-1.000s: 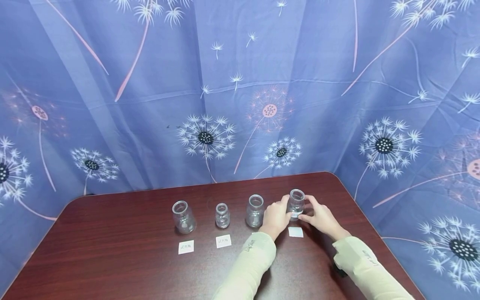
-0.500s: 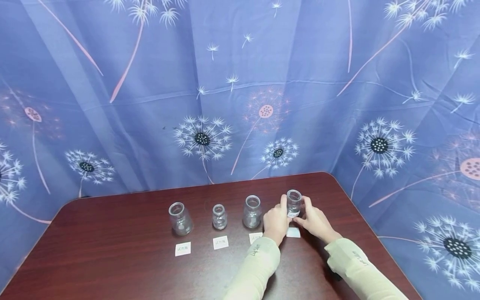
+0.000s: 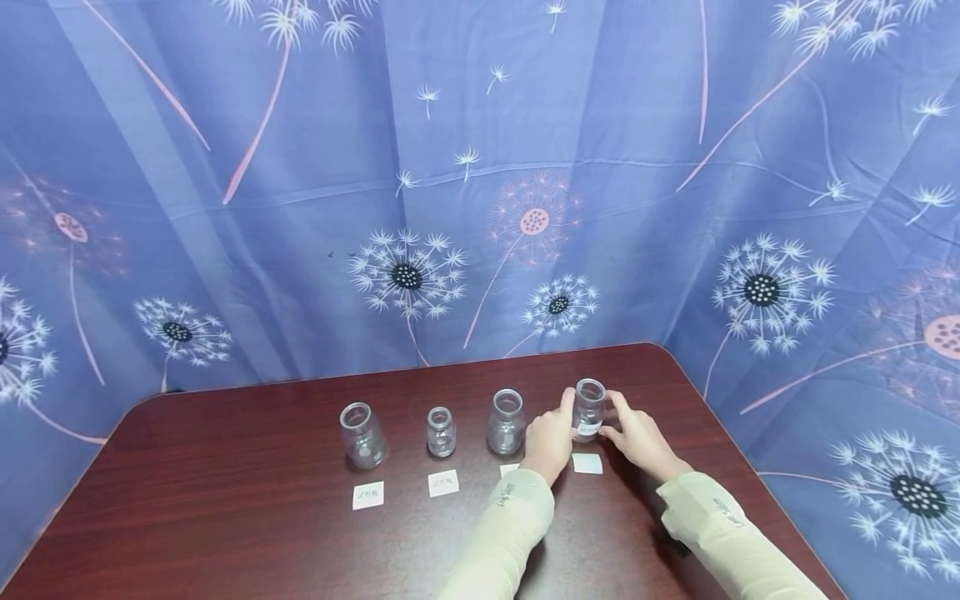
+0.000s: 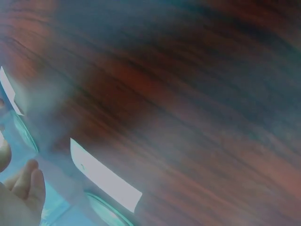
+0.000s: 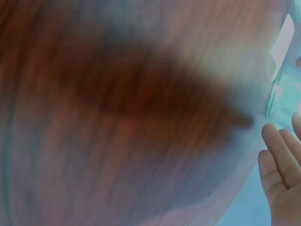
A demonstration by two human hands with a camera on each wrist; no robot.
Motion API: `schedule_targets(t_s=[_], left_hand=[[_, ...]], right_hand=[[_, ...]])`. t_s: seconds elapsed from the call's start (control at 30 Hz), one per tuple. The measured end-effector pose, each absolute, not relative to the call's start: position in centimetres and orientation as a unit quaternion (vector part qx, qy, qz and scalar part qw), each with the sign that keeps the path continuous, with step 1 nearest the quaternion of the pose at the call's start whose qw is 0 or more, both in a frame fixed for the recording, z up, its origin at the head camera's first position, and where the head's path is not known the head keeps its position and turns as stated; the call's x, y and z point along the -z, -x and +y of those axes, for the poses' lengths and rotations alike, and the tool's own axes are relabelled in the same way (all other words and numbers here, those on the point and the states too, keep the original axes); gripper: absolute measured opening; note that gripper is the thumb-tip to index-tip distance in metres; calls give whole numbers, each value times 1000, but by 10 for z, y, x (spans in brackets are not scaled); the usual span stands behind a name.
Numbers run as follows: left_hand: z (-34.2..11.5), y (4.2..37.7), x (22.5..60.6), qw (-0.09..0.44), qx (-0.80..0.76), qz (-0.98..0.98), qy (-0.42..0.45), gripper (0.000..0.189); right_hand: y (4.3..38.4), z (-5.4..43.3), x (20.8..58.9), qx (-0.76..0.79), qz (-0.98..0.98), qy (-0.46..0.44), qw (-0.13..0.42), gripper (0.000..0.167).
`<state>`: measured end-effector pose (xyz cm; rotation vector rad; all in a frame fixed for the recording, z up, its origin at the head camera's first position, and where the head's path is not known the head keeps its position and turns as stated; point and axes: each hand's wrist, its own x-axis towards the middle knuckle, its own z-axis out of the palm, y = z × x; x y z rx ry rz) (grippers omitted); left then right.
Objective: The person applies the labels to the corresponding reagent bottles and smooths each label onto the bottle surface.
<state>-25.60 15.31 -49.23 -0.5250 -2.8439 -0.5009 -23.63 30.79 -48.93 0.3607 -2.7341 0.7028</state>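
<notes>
At the right end of a row of glass jars, my two hands hold a small clear glass jar between them. A white printed label is on its front, low down. The left hand grips the jar's left side, index finger near the neck. On the other side, the right hand has its index finger by the shoulder and its thumb low near the label. A pale blank-looking card lies in front. Fingers show at the left wrist view's edge; the right wrist view shows several fingers extended.
Left of the hands stand three more clear jars: a large one, a small one and another large one. Printed cards lie before them. The dark red wooden table meets a blue dandelion-patterned curtain behind.
The jar tipped slightly half a second ago and now stands more upright again, with print showing on its label. Both hands stay around it. The head view has shifted a little.
</notes>
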Motion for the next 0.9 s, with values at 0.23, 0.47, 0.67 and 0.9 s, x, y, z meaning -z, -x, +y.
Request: schedule_targets(t_s=[0.23, 0.47, 0.67, 0.9], left_hand=[[147, 259, 489, 48, 197, -961, 186, 55], [145, 257, 484, 34, 216, -960, 177, 51], [145, 256, 483, 31, 241, -954, 175, 51], [145, 255, 483, 17, 253, -951, 179, 55]], right_hand=[[240, 317, 480, -241, -949, -142, 143, 44], [241, 322, 476, -241, -949, -151, 134, 39], [241, 322, 476, -242, -952, -139, 129, 41], [237, 316, 479, -267, -952, -118, 92, 50]])
